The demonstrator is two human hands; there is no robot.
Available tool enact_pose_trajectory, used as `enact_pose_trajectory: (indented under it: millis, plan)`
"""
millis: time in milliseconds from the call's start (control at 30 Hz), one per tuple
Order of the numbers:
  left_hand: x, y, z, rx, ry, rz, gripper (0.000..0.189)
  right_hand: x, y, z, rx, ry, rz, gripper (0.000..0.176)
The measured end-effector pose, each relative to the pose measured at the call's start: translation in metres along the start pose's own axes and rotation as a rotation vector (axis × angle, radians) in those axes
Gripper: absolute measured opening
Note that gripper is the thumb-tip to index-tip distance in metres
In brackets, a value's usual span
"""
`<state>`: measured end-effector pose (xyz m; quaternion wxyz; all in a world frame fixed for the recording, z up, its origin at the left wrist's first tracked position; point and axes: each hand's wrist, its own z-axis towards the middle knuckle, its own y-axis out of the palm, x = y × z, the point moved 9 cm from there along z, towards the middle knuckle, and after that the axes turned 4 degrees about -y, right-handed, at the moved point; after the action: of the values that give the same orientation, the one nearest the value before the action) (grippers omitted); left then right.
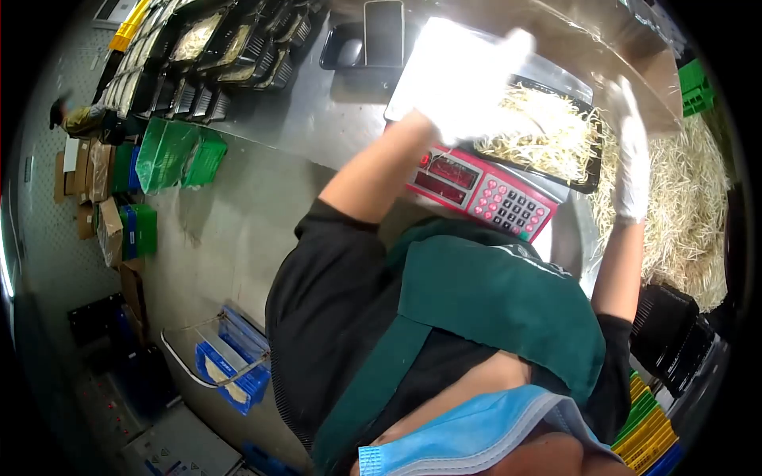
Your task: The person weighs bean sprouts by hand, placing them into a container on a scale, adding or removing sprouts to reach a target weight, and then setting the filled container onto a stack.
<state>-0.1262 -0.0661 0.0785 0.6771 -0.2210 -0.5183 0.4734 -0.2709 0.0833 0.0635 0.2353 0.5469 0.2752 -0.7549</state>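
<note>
My left hand (468, 99), in a white glove, reaches over the left side of a black tray (590, 176) heaped with bean sprouts (544, 131). Glare washes out most of its fingers, so I cannot tell whether they grip anything. My right hand (631, 159), also gloved, is at the tray's right side, its fingers stretched out and nothing in them. Under the tray is a red scale (480, 190) with a keypad and a dark display. A bright white flat thing (414, 67) lies beneath and beyond my left hand.
Loose bean sprouts (683, 214) form a big pile at the right. Filled black trays (198, 40) are stacked on the metal table at the far left. A black empty-looking tray (341, 47) lies behind the scale. Green crates (178, 155) and a blue basket (234, 357) stand lower left.
</note>
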Motion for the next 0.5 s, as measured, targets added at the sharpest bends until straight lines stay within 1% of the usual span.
enact_pose_trajectory:
  millis: [33,67,133,167,200,233,267,333,367,400,467,500]
  plan:
    - [0.026,0.015,-0.001,0.17,0.233,0.148,0.093,-0.009,0.019,0.007,-0.094,-0.054,-0.069,0.058]
    - [0.026,0.037,0.004,0.072,0.158,-0.012,0.085,-0.012,0.036,0.006,-0.208,-0.208,-0.107,0.055]
    - [0.035,0.045,0.002,0.011,0.06,0.122,0.073,-0.013,0.06,-0.006,-0.375,-0.182,-0.456,0.054]
    - [0.039,0.046,0.001,0.018,0.068,0.12,0.073,-0.019,0.06,-0.011,-0.328,-0.271,-0.657,0.054]
    - [0.041,0.045,0.001,0.052,0.09,0.128,0.068,-0.024,0.061,-0.017,-0.275,-0.364,-0.855,0.054]
    - [0.042,0.043,0.002,0.085,0.108,0.136,0.063,-0.028,0.058,-0.023,-0.197,-0.353,-0.86,0.052]
    - [0.04,0.044,0.005,0.092,0.105,0.136,0.063,-0.026,0.059,-0.022,-0.202,-0.358,-0.863,0.052]
    - [0.038,0.06,0.009,-0.066,0.067,0.183,0.059,-0.018,0.058,-0.022,-0.216,-0.231,-0.965,0.047]
    - [0.037,0.059,0.009,-0.028,0.085,0.115,0.06,0.009,0.052,-0.018,-0.399,0.141,-0.803,0.043]
    - [0.041,0.056,0.006,-0.027,0.088,0.118,0.06,0.01,0.049,-0.017,-0.396,0.139,-0.802,0.043]
    - [0.04,0.022,0.001,0.137,0.037,0.063,0.065,-0.026,0.044,-0.008,-0.287,-0.336,-0.838,0.041]
    - [0.008,0.024,-0.005,0.077,0.017,-0.484,0.065,-0.037,0.04,-0.007,-0.292,-0.254,-0.834,0.042]
